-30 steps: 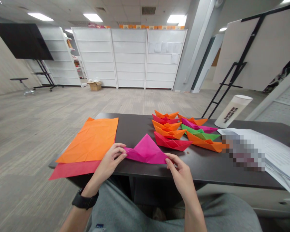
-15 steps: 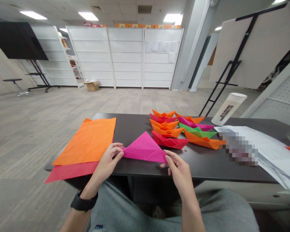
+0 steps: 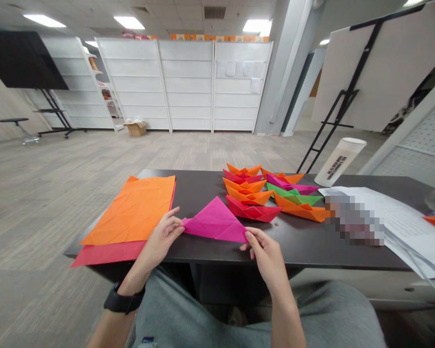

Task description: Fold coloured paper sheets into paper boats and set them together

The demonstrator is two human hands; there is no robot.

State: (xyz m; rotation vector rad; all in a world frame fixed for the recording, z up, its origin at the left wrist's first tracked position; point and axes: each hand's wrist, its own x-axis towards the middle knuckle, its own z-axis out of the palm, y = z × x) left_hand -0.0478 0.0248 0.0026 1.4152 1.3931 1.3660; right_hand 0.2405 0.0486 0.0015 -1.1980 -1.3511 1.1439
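Left hand (image 3: 166, 233) and right hand (image 3: 267, 249) each pinch a corner of the magenta folded paper (image 3: 216, 220) over the dark table (image 3: 195, 188), probably to keep it taut. Origami boats (image 3: 252, 211) sit just beyond in two columns, out of the way I'd guess.

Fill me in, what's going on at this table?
A person is holding a folded pink paper by its two lower corners, the left hand at one and the right hand at the other. It has a triangular peak and is not a boat yet. Beyond it, to the right, folded paper boats stand in two rows on the dark table. To the left, an orange sheet lies over a red sheet.
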